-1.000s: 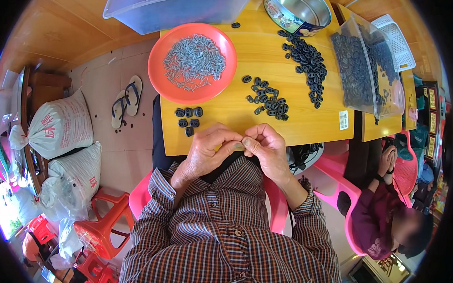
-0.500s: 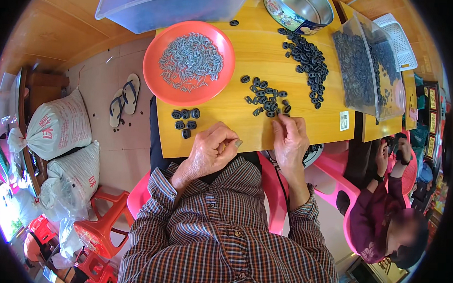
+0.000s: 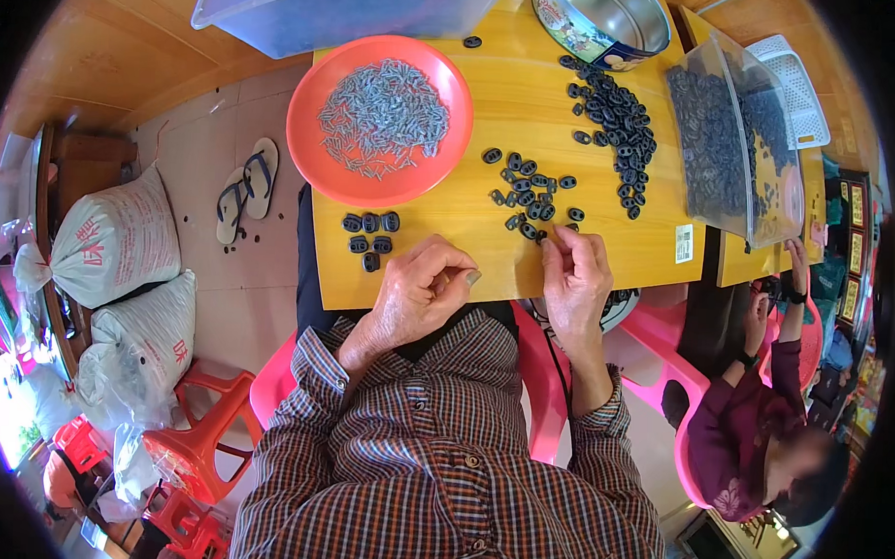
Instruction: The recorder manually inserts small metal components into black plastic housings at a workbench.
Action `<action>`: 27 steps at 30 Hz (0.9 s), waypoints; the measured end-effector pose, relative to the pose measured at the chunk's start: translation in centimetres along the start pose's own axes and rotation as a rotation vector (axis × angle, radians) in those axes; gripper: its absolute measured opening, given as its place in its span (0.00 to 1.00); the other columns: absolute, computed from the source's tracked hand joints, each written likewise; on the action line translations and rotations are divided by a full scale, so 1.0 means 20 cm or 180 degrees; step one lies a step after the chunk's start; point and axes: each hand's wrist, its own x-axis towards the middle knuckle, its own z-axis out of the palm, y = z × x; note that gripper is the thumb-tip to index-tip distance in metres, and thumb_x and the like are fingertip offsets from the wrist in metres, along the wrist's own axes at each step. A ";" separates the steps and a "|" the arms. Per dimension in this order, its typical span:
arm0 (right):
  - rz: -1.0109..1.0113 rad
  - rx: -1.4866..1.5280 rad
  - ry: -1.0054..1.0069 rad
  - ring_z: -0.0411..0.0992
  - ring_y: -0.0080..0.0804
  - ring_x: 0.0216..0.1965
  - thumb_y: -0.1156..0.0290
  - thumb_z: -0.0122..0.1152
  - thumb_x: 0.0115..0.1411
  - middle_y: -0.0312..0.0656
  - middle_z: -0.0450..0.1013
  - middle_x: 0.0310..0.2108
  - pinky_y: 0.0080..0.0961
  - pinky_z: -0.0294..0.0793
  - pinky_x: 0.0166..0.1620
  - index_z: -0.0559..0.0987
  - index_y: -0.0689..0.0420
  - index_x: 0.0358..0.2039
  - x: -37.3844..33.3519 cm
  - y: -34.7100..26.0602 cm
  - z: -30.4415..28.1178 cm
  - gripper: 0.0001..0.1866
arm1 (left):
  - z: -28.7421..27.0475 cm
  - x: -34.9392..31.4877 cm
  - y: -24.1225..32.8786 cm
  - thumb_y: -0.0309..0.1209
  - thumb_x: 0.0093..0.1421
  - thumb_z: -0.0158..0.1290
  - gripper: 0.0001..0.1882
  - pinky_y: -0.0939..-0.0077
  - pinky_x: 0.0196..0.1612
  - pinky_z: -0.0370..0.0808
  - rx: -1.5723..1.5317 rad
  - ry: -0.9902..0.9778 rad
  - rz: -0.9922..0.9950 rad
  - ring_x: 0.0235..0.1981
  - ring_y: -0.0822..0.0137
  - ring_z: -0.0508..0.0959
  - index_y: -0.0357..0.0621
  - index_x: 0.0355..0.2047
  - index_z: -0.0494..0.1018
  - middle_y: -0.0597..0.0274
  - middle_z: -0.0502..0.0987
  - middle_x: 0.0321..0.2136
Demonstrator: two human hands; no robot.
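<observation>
Six black pieces (image 3: 371, 244) are set in short rows at the desk's (image 3: 448, 265) near left; seemingly that's all done. Plenty left: loose cluster (image 3: 527, 186), bigger heap (image 3: 616, 116), grey pins (image 3: 384, 110) in red dish (image 3: 303, 132). Right hand (image 3: 576, 274) narrowed at cluster's near edge, grip unclear. Left hand (image 3: 428, 284) curled, contents can't be told.

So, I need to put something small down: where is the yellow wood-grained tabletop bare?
The yellow tabletop is bare between the round red plastic dish and the long heap of black oval pieces, and between the right hand and the white rectangular sticker. It is crowded by that hand's fingertips, where the smaller black cluster lies.
</observation>
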 end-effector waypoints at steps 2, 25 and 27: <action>-0.0070 -0.0132 -0.0062 0.71 0.24 0.23 0.83 0.63 0.52 0.41 0.70 0.27 0.19 0.70 0.27 0.76 0.64 0.31 0.00 -0.01 0.00 0.06 | 0.00 0.00 0.00 0.18 0.53 0.55 0.04 0.84 0.23 0.68 -0.0094 0.0015 -0.0056 0.20 0.77 0.71 0.37 0.29 0.72 0.63 0.72 0.24; 0.2196 0.3426 -0.1253 0.69 0.17 0.22 0.72 0.58 0.61 0.41 0.77 0.30 0.13 0.68 0.27 0.76 0.63 0.34 0.01 -0.19 0.00 0.07 | 0.05 0.01 -0.04 0.25 0.62 0.52 0.07 0.84 0.31 0.74 -0.2004 -0.0151 -0.0953 0.26 0.79 0.74 0.34 0.38 0.74 0.62 0.77 0.31; 0.2144 0.3356 -0.1271 0.69 0.16 0.22 0.73 0.58 0.61 0.41 0.76 0.30 0.12 0.68 0.27 0.76 0.63 0.35 0.00 -0.20 0.00 0.06 | 0.04 0.01 -0.03 0.26 0.62 0.52 0.07 0.84 0.31 0.74 -0.2121 -0.0081 -0.0985 0.26 0.79 0.74 0.34 0.38 0.74 0.62 0.77 0.30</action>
